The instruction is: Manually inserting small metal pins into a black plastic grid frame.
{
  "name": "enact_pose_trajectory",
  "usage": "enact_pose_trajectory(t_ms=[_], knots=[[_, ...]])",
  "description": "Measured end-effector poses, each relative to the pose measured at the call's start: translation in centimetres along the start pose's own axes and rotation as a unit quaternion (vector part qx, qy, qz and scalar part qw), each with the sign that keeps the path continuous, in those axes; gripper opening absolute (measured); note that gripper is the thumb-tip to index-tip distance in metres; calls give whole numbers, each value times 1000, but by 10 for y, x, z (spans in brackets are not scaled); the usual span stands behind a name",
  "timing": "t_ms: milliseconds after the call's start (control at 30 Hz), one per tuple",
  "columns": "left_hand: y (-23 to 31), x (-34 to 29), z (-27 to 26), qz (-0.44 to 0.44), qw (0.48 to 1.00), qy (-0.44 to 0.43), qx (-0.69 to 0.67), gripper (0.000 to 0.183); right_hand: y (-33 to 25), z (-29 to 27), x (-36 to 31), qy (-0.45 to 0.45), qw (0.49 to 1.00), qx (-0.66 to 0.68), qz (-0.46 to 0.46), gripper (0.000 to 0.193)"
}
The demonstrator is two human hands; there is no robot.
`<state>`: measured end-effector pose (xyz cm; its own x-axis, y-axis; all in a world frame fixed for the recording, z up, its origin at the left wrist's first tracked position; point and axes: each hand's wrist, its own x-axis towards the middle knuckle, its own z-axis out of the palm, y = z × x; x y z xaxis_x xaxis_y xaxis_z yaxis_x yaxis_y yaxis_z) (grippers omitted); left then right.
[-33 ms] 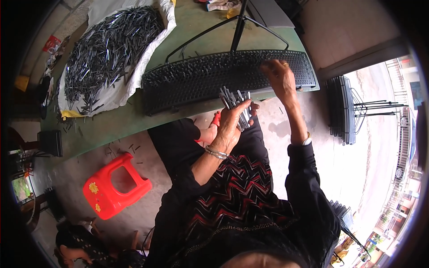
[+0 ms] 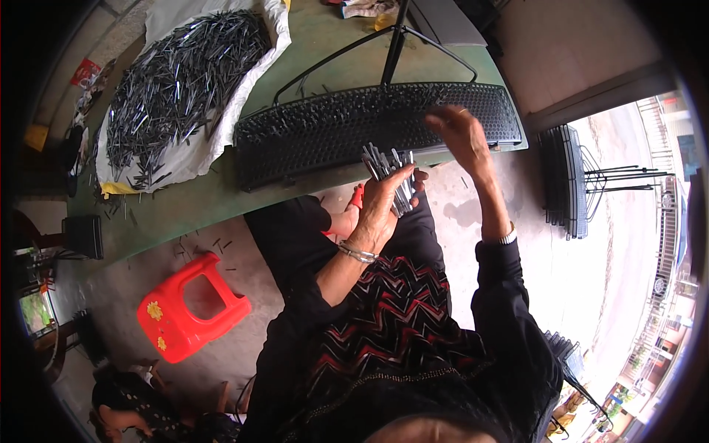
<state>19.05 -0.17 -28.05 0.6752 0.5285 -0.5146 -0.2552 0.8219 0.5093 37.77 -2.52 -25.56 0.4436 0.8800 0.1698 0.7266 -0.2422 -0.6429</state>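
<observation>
My left hand [image 2: 384, 203] is closed around a bundle of thin dark metal-looking strips [image 2: 378, 164], their ends fanning out above my thumb. It hangs just off the table's near edge, above my lap. My right hand [image 2: 464, 136] is over the right part of a long black perforated panel [image 2: 332, 140], its fingers bent together; whatever is between them, if anything, cannot be made out. Many small dark pieces stand up from the holes along the panel's far side, most densely at the left and middle. A black frame with splayed legs [image 2: 395, 44] rises behind the panel.
At the far left, a heap of similar strips [image 2: 188, 81] lies on a white sack [image 2: 221, 136] on the green table [image 2: 170, 221]. A red plastic stool [image 2: 173, 314] stands on the floor, left. Black racks [image 2: 565, 181] are stacked at right. Another person [image 2: 129, 406] is at lower left.
My right hand has shifted very slightly down and its fingers have turned a little. My left hand and the bundle stay where they were.
</observation>
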Motion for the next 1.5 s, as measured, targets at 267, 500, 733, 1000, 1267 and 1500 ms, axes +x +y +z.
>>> enact_pose_trajectory(t_ms=[267, 500, 733, 1000, 1267, 1500], knots=[[-3, -3, -1, 12, 1000, -7, 19, 18, -38, -15, -25, -231, 946, 222, 45, 14], [-4, -1, -2, 30, 999, -1, 19, 18, -31, -9, -29, -218, 939, 254, 76, 14], [1, 4, 1, 40, 998, 30, 47, 18, -24, -9, -30, -145, 943, 287, 82, 12], [-3, 6, -5, -6, 1000, 19, -15, 19, -6, -10, -1, 112, 966, 227, 60, 7], [-4, 5, 0, -28, 998, -3, -64, 18, 24, 16, 16, 182, 975, 123, 24, 7], [-1, 4, -3, -22, 1000, 13, -14, 17, 15, 24, 18, 179, 979, -102, -11, 7]])
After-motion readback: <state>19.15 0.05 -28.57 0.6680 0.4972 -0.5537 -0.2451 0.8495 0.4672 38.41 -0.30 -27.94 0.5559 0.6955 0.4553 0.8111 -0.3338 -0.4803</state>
